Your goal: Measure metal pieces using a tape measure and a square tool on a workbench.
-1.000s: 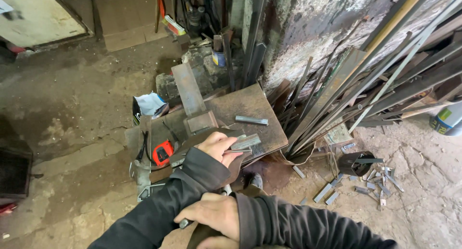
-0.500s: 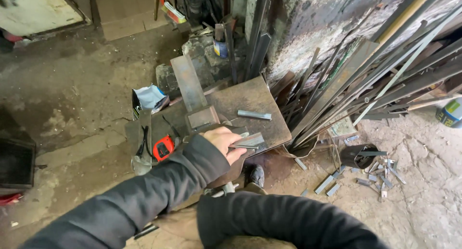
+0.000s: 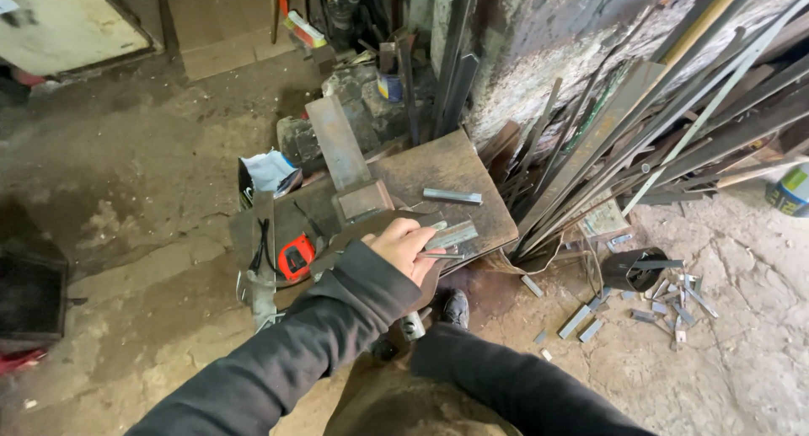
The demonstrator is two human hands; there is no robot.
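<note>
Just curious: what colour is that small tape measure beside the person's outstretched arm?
Orange-red with black, the small tape measure, seen in the head view.

Near the middle of the frame, the left hand (image 3: 406, 247), in a dark sleeve, reaches onto a rusty metal table (image 3: 472, 175) and closes its fingers on a short flat metal piece (image 3: 452, 235). Another short metal bar (image 3: 452, 197) lies apart from it, just above on the table. A red tape measure (image 3: 296, 256) sits left of the hand. Long steel rods (image 3: 674, 107) lean against the stone wall at upper right. Small metal offcuts (image 3: 674, 301) lie scattered on the concrete floor at lower right. The right arm crosses the bottom edge; its hand is out of sight.
</note>
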